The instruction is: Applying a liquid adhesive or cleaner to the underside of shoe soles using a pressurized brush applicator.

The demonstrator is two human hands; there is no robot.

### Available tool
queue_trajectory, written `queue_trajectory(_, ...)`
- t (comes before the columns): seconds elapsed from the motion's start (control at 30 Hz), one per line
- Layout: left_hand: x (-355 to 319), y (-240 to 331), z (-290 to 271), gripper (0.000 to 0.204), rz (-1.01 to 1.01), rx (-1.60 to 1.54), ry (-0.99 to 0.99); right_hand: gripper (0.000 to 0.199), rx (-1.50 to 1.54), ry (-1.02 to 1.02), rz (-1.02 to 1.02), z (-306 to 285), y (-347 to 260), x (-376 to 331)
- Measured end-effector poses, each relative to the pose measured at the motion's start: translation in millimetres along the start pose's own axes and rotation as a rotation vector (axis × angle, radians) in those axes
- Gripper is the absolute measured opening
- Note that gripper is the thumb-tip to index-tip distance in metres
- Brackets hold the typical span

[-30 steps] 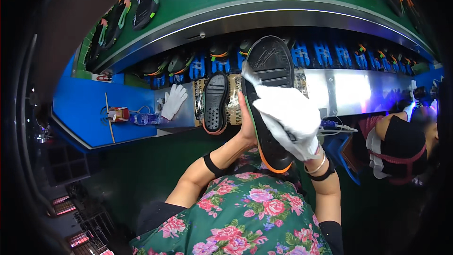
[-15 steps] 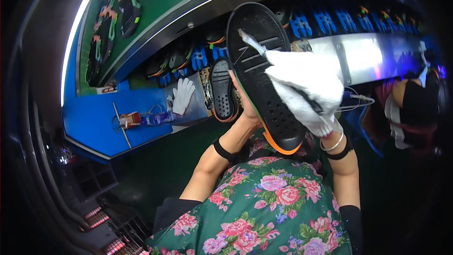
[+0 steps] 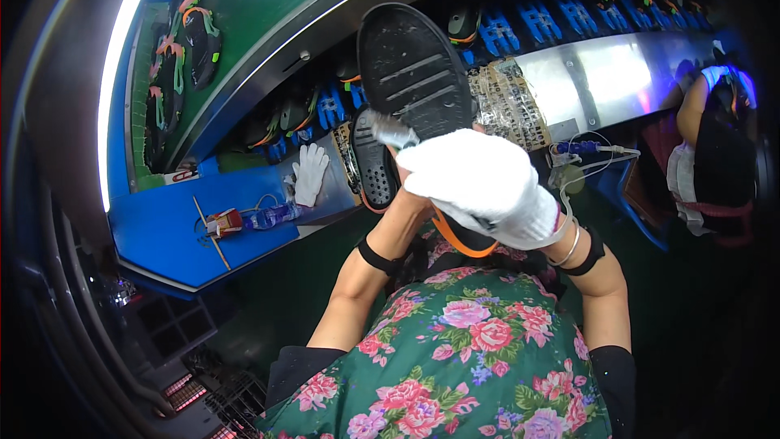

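Observation:
A black shoe sole [image 3: 406,65] with raised bars and an orange edge at its lower end is held up in front of me. My left hand [image 3: 413,195] grips its left side from behind, the fingers mostly hidden. Across the sole's lower half is my right hand [image 3: 479,183] in a white knitted glove. It is closed on a small brush [image 3: 396,132] with a pale, silvery handle. The brush is blurred, its tip by the sole's left edge. A second black sole [image 3: 375,167], with round holes, rests on the bench just beyond my left hand.
A blue tabletop [image 3: 171,236] at the left bears a red box [image 3: 223,223], a thin stick and a plastic bottle [image 3: 272,216]. Nearby lies a white glove [image 3: 310,175]. Blue shoe racks [image 3: 497,32] line the conveyor behind. Another person [image 3: 715,146] works at the right.
My gloved right hand has swept left across the sole with the brush, from its right side to its left edge. The sole has shifted slightly left in view.

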State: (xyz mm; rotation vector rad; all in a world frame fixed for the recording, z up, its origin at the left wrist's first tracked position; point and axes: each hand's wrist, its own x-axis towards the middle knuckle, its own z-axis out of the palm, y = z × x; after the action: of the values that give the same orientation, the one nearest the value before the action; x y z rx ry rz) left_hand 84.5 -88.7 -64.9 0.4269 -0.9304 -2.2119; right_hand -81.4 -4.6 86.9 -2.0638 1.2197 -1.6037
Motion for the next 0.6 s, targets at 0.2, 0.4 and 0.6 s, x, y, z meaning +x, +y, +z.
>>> queue_trajectory(0.2,11.3,39.0,46.9,0.112,-0.155,-0.263,0.059,0.032,-0.04,0.06,0.091,-14.4,8.6,-4.2)
queue_trajectory(0.4,8.1,30.8,3.2,0.122,-0.357,-0.746,0.155,0.022,0.201,0.07,0.07,-6.6,3.6,-11.2)
queue_trajectory(0.6,9.5,41.6,37.1,0.131,-0.369,-0.418,0.066,0.033,0.236,-0.13,0.262,8.4,3.9,-47.2)
